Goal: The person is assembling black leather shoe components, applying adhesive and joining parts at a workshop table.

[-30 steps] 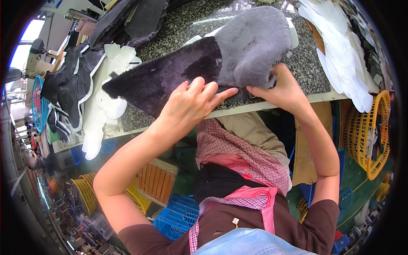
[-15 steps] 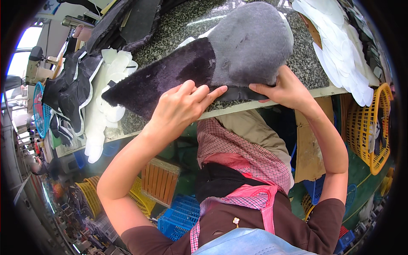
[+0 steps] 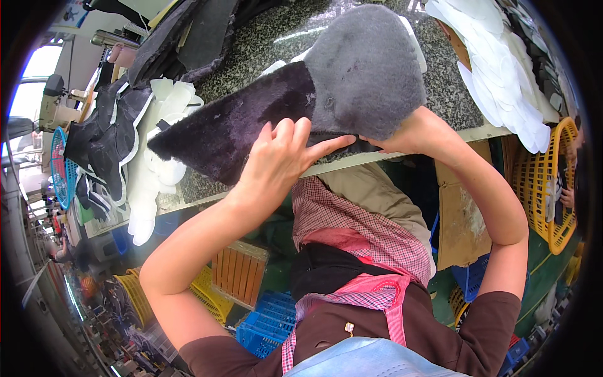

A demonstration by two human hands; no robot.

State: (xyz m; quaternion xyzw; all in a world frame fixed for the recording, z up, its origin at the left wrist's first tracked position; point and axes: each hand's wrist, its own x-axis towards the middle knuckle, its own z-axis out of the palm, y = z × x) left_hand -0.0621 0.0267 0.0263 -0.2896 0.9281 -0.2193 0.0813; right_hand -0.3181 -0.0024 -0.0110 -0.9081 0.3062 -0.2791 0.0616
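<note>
A plush fabric piece (image 3: 370, 75), light grey at its broad rounded end and near-black along its pointed end, lies across the speckled worktop. My left hand (image 3: 273, 157) is on its dark near edge, with the index finger stretched right along the edge and the other fingers curled against the pile. At the grey part's near corner my right hand (image 3: 418, 135) grips the edge. Its fingertips are partly hidden under the fabric. Between my hands a smooth black strip (image 3: 364, 146) shows along the edge. White backing peeks out behind the grey end.
The speckled worktop (image 3: 257, 47) ends just in front of my body. White cut pieces (image 3: 147, 195) lie at left beside black pieces with white edging (image 3: 107, 138). More white pieces (image 3: 502, 75) are heaped at right, near a yellow basket (image 3: 543, 188). Dark plush (image 3: 201, 38) is piled behind.
My left index finger has slid right along the near edge. My right hand has turned, and its thumb has gone from on top to partly under the grey edge.
</note>
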